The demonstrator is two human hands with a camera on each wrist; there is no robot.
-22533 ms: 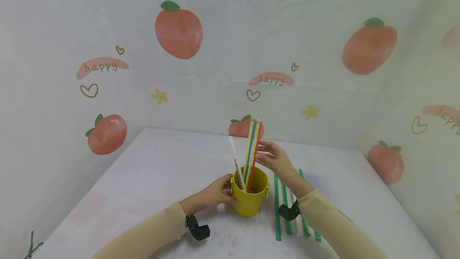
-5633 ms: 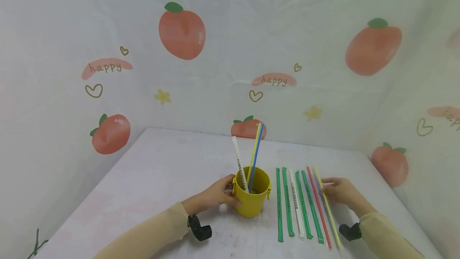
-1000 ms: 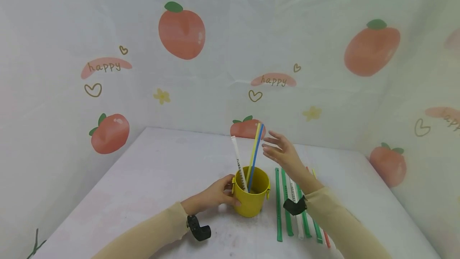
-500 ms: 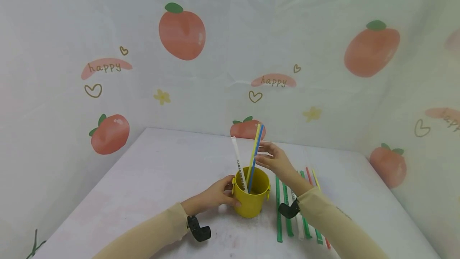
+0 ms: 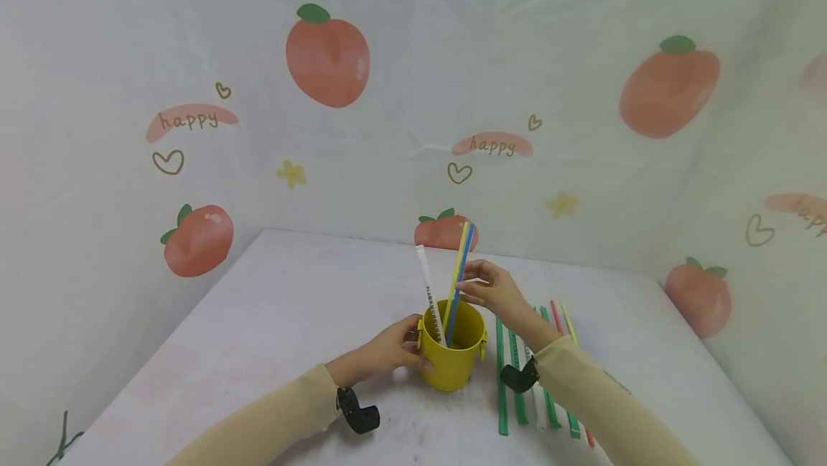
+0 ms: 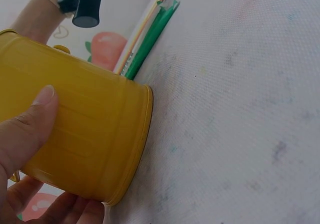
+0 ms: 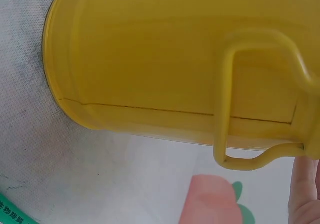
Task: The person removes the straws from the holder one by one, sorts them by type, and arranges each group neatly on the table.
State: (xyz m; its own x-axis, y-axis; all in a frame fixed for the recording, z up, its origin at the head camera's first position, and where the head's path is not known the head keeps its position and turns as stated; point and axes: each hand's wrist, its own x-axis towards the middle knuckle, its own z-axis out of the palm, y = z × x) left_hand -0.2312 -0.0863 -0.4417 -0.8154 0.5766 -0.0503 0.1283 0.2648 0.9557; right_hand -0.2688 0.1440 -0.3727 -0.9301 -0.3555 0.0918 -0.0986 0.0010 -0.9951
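Observation:
A small yellow metal bucket (image 5: 447,369) stands upright on the table. My left hand (image 5: 384,351) grips its left side, the thumb lying across the wall in the left wrist view. Three straws lean inside: a white paper-wrapped straw (image 5: 426,290), a yellow straw (image 5: 460,254) and a blue straw (image 5: 466,254). Above the rim, my right hand (image 5: 497,297) pinches the blue straw between thumb and fingers. In the right wrist view the bucket wall (image 7: 150,59) and its loop handle (image 7: 223,109) hide most of that hand.
Right of the bucket lies a row of straws, partly under my right forearm: several green-wrapped straws (image 5: 502,380), a white-wrapped straw (image 5: 539,408), a red straw (image 5: 555,315) and a yellow straw (image 5: 568,319). A printed cloth backdrop (image 5: 388,164) rises behind the table.
Red and yellow straws went from the bucket to the row on the right. Over the last second my right hand came down to the blue straw and took hold. My left hand stayed on the bucket.

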